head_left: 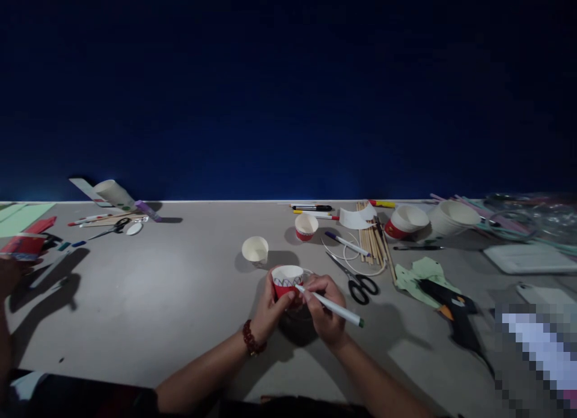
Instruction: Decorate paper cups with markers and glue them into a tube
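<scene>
My left hand [269, 313] is wrapped round a small red paper cup [287, 280] with a zigzag line drawn below its white rim, holding it just above the grey table [148, 298]. My right hand [325, 310] grips a white marker [333, 308] with a green end cap, its tip touching the cup's side. A red bead bracelet [250, 340] circles my left wrist.
A white cup [255, 250] and a small red cup [306, 226] stand behind my hands. Black scissors [356, 280], wooden sticks [373, 238], markers, cups, green paper and a black glue gun [455, 313] lie to the right. Another person's hand [11, 274] is at far left.
</scene>
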A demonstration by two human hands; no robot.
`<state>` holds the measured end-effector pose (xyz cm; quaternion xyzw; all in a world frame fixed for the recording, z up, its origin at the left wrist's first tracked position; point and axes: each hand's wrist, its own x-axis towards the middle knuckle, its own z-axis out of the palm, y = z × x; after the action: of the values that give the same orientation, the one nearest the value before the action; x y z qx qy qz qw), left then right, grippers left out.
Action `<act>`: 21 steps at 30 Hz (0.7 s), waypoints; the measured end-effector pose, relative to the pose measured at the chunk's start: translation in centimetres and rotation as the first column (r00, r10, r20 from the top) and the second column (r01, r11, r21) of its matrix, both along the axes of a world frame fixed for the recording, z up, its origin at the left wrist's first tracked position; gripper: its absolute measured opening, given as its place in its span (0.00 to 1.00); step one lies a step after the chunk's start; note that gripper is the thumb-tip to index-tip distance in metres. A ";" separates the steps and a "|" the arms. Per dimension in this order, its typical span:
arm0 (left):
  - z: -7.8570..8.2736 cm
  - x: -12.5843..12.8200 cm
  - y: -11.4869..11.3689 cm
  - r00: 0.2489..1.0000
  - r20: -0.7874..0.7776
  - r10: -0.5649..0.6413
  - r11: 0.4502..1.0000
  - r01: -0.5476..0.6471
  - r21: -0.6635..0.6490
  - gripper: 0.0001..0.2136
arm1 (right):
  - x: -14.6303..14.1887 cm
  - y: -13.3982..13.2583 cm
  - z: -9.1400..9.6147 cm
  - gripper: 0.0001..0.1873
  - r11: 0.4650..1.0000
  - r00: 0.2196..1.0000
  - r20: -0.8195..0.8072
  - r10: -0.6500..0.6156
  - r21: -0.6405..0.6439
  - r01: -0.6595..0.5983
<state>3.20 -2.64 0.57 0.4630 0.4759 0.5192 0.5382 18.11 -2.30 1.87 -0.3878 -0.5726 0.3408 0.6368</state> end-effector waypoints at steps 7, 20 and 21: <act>0.0 0.0 -0.2 0.999 -0.045 0.017 1.000 -0.017 -0.007 0.30 | 0.0 0.0 -0.5 0.04 0.999 0.998 0.052 -0.041 -0.003 0.041; -0.1 0.0 -0.3 0.997 -0.076 0.005 1.000 -0.005 0.007 0.27 | -0.1 0.1 0.2 0.04 0.998 0.995 0.073 -0.061 0.002 0.061; 0.0 0.1 -0.3 0.997 -0.074 0.010 1.000 -0.009 0.010 0.27 | -0.1 0.1 0.2 0.04 0.998 0.995 0.076 -0.060 -0.004 0.060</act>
<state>3.27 -2.93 0.53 0.4822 0.4951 0.5067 0.5154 18.00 -2.24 2.10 -0.4194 -0.5833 0.3085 0.6235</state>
